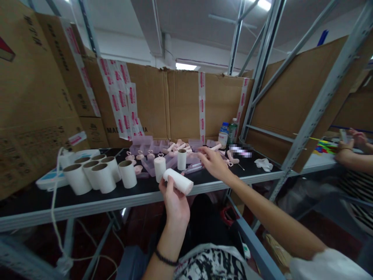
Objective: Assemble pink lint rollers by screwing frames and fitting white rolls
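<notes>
Left hand [175, 202] clamped around white paper tube [178, 181], likely light, stiff, crushable, best gripped mid-barrel; right hand [214, 163] spread open over pink parts [177, 147] on the workbench [87, 198].

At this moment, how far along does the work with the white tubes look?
Possibly done: one closed tube stands upright on the black table. In hand: the left hand holds a white tube sideways, while the right hand reaches over pink parts. Left: a cluster of open empty tubes waits at the left.
</notes>
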Tool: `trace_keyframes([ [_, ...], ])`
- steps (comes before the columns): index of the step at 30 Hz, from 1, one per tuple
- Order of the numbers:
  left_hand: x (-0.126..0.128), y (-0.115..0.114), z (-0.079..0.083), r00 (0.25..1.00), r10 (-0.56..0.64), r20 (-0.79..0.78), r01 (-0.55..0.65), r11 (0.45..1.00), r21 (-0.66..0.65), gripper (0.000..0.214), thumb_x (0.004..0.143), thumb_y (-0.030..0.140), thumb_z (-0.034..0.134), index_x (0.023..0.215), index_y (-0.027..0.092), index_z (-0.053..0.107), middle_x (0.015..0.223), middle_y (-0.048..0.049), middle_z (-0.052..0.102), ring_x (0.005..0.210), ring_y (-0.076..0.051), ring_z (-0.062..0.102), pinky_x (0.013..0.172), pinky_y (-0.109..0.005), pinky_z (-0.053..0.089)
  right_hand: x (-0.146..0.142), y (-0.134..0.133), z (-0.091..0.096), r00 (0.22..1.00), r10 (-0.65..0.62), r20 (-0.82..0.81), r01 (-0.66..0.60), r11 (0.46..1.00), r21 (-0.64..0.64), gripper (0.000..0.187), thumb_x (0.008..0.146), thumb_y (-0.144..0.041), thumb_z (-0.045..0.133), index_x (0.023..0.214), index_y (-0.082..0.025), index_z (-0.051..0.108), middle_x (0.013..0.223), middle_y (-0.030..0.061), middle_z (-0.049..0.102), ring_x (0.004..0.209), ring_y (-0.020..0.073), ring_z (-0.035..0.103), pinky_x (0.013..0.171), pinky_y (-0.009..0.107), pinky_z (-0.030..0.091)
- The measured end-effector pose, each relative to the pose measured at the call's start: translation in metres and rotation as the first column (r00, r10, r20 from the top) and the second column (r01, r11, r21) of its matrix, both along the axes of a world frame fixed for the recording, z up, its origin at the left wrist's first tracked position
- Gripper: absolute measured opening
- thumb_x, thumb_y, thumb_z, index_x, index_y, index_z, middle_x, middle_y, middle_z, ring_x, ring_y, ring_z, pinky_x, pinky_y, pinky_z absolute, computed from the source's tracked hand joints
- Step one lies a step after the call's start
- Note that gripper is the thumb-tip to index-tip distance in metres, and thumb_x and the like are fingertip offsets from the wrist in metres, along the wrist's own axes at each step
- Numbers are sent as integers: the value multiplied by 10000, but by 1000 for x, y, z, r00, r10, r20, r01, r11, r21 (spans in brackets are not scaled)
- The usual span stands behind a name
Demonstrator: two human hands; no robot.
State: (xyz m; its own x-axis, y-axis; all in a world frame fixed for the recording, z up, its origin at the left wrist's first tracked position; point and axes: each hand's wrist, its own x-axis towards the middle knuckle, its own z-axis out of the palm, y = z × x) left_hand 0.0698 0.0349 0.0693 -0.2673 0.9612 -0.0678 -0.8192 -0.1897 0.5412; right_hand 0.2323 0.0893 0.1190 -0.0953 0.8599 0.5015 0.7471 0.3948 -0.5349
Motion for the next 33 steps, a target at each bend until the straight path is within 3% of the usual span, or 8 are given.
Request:
trace_keyframes([
  [2,0,1,0,999,25,-26,-24,999,38,250,953,256,687,1150,317,546,1127,-2,737,961,-177,762,767,-276,620,-13,-32,-18,985,130,-112,-134,990,-33,467,1070,-411,409,1449,-171,539,1230,108,728,847,169,741,719,299,621],
  [5,1,4,0,997,27,-69,-23,998,62,247,986,279,655,1185,321,515,1070,-28,761,952,-177,763,793,-280,618,-25,-64,-37,881,255,-398,-298,954,-47,442,1003,-386,554,1387,-182,630,1294,111,727,975,193,745,797,314,633],
  [8,3,5,-1,995,26,-95,-19,997,73,244,1003,278,632,1199,323,495,1059,-32,767,938,-164,761,774,-262,611,-28,-70,-44,798,232,-556,-308,950,-45,390,938,-335,650,1289,-176,712,1264,107,753,1085,232,721,929,372,608],
  [14,11,2,-7,991,34,-128,-21,995,101,378,936,316,742,1217,340,490,1093,-12,762,970,-168,756,774,-252,601,-28,-66,-51,728,280,-625,-394,918,-47,320,928,-270,638,1212,-189,761,1190,71,777,1071,229,715,983,377,561],
  [21,16,2,-10,988,18,-156,-2,995,102,388,960,325,714,1247,337,454,1036,-27,775,892,-167,769,751,-264,608,-31,-70,-55,621,214,-754,-401,914,-71,336,857,-234,668,1172,-189,776,1183,69,768,1080,236,688,973,370,549],
  [26,24,0,-13,984,51,-171,-30,992,125,461,921,381,762,1260,340,454,983,-19,776,876,-181,781,751,-267,604,-30,-71,-55,467,116,-877,-433,895,-112,358,728,-167,706,1072,-181,805,1059,38,786,1032,214,677,965,313,510],
  [33,27,3,-16,974,101,-205,-70,985,155,509,877,375,811,1247,325,466,1013,-40,777,936,-211,787,809,-325,622,-28,-69,-65,338,36,-940,-461,878,-132,345,715,-232,746,1045,-167,822,994,49,796,946,218,709,918,344,546],
])
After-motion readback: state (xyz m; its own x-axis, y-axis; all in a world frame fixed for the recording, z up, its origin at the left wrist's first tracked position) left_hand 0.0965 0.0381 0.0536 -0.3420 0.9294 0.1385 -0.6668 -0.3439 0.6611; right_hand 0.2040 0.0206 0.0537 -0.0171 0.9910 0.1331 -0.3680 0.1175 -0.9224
